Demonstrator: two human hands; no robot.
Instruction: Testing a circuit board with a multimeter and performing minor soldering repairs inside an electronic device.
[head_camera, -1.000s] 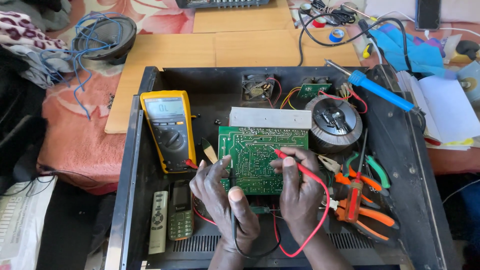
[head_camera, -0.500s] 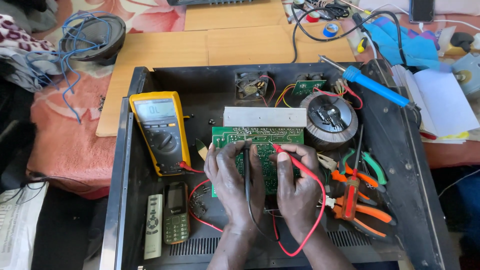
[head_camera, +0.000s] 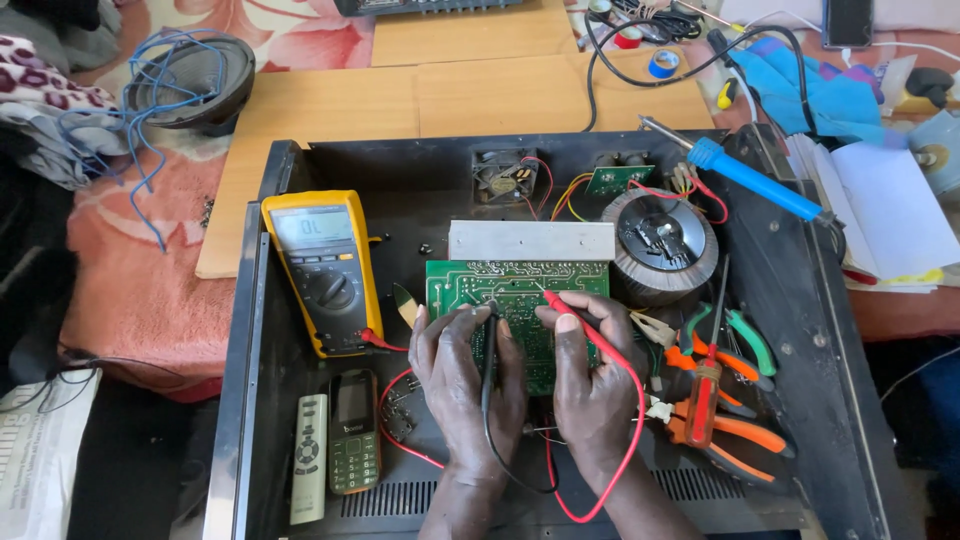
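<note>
Gripping probes, left hand (head_camera: 465, 385) black (head_camera: 489, 350), right hand (head_camera: 592, 385) red (head_camera: 580, 320), over green circuit board (head_camera: 515, 285); multimeter (head_camera: 322, 270) near left, pliers (head_camera: 720, 400) crowding right.

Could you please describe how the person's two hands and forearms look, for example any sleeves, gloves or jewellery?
The left hand and the right hand are both bare, with no gloves. No ring, watch or bracelet is visible. The wrists and the short visible part of the forearms are uncovered, so no sleeve shows. The fingernails look short.
</note>
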